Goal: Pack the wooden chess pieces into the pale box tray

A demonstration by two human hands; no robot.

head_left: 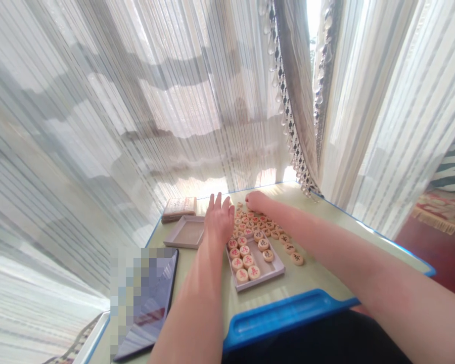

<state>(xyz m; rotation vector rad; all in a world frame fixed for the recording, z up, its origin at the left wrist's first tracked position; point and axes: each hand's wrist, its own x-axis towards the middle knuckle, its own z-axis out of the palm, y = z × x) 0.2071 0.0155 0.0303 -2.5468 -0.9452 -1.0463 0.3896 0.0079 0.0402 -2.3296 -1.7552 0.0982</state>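
Several round wooden chess pieces (pixel 263 226) with red and black marks lie in a heap on the green table (pixel 318 273). More of them sit in rows in a shallow grey box tray (pixel 273 271). My left hand (pixel 219 218) reaches forward with fingers stretched out, flat beside the left edge of the heap and the tray's far corner. My right hand (pixel 256 200) is at the far end of the heap, fingers curled down onto pieces; what they hold is hidden.
An empty grey box lid (pixel 187 232) and a brown folded board or case (pixel 179 208) lie at the far left. A dark tablet (pixel 151 308) rests at the near left. A blue rim (pixel 284 316) edges the table's front. Sheer curtains (pixel 136 111) surround the table.
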